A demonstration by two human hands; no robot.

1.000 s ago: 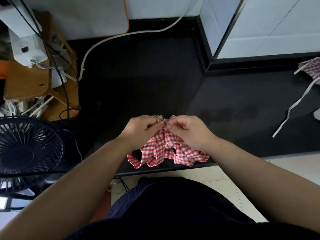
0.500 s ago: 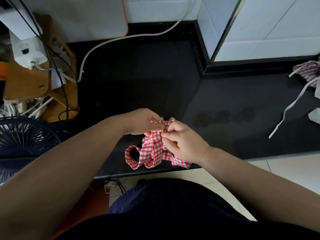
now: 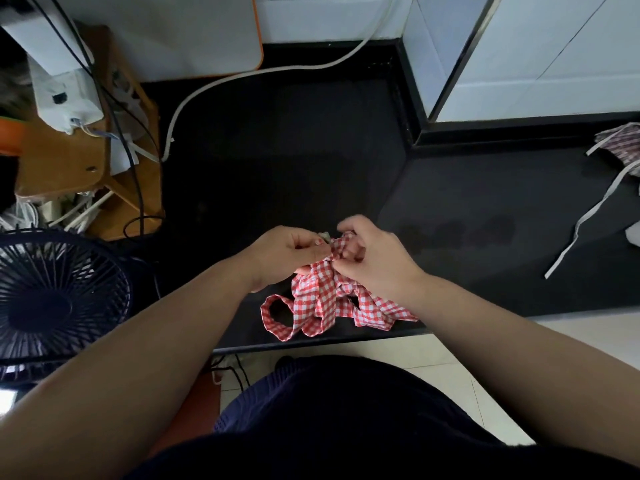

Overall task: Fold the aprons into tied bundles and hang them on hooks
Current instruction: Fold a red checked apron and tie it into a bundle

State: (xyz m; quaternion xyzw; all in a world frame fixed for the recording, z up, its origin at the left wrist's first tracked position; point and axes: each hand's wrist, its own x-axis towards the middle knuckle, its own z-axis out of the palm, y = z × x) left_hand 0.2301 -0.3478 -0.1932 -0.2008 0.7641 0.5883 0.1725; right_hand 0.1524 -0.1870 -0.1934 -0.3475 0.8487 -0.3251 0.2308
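Just below the centre of the frame, a red-and-white checked cloth apron (image 3: 325, 299) lies bunched at the near edge of the black counter (image 3: 485, 265). The left hand (image 3: 291, 252) and right hand (image 3: 375, 258) are close together, each pinching its gathered top. A second checked apron (image 3: 623, 147) with a white strap (image 3: 585, 220) lies at the right edge.

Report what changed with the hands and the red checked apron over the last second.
The right hand rose over the top of the red checked apron, and a strap loop spilled out at the bundle's left. Both hands kept their grip; the left hand pinches the top. The second apron on the counter stayed put.
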